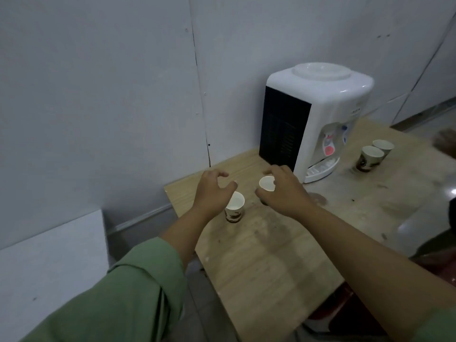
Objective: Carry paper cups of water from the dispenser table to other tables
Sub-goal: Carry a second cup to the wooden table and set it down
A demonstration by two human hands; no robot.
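Two paper cups stand on the wooden dispenser table (271,267) near its far left end. The left cup (234,206) is white inside, has a brown print, and holds water. My left hand (212,193) hovers just above and behind it with fingers spread, holding nothing. My right hand (283,191) curls around the rim of the right cup (266,183), thumb on the near side and fingers on the far side. I cannot tell whether it grips that cup. The white water dispenser (320,114) stands behind the cups, against the wall.
Two more paper cups (372,156) stand on the table to the right of the dispenser. A grey wall runs along the far side. A white board (49,262) leans low on the left. Something dark sits at the right edge, beyond the table.
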